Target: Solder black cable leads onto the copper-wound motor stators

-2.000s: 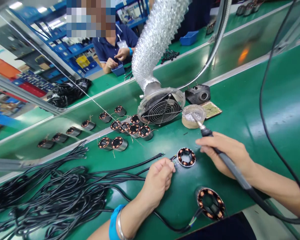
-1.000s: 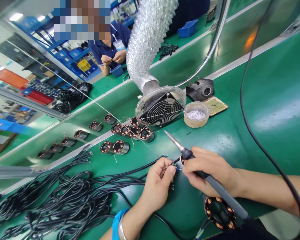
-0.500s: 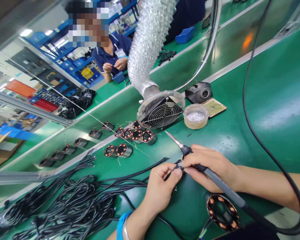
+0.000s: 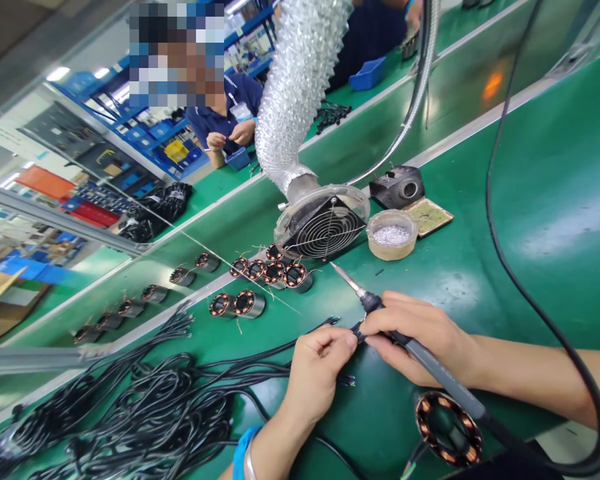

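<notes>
My left hand is closed, thumb and forefinger pinching the end of a black cable. My right hand grips a soldering iron, its metal tip pointing up and away toward the fan. The fingertips of that hand also meet the cable end beside my left thumb; the bare wires there are too small to make out. Below my right hand lies a copper-wound motor stator with thin coloured wires at its left side. Other black cables lie in a loose heap left of my left hand.
A fume extractor fan on a silver duct stands ahead. Several stators sit left of it, a round tub and iron holder right. The iron's cord loops at right. A co-worker sits across the partition.
My left hand has shifted slightly left and its fingers have closed further over the cable end. The soldering iron has stayed nearly still in my right hand.
</notes>
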A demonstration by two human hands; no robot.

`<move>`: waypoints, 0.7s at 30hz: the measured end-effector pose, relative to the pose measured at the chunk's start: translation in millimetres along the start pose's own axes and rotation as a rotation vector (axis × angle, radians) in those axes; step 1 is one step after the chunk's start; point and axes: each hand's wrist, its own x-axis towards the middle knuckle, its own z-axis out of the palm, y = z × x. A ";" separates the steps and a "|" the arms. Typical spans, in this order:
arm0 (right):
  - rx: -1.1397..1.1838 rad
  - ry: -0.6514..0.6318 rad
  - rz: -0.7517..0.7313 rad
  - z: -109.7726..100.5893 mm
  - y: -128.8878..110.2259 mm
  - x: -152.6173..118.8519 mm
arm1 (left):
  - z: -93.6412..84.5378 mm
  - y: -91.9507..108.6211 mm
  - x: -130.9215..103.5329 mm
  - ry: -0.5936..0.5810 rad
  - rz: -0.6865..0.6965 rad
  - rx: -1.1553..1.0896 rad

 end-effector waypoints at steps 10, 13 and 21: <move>0.088 -0.184 0.145 -5.4 0.2 8.3 | 3.4 -4.8 -7.1 0.086 0.212 0.230; 0.033 -0.178 0.170 -3.0 -1.4 7.2 | 4.7 -8.2 -15.9 0.073 0.224 0.231; -0.132 -0.093 0.090 3.3 -7.1 1.9 | 9.3 2.6 -43.5 -0.156 0.381 0.199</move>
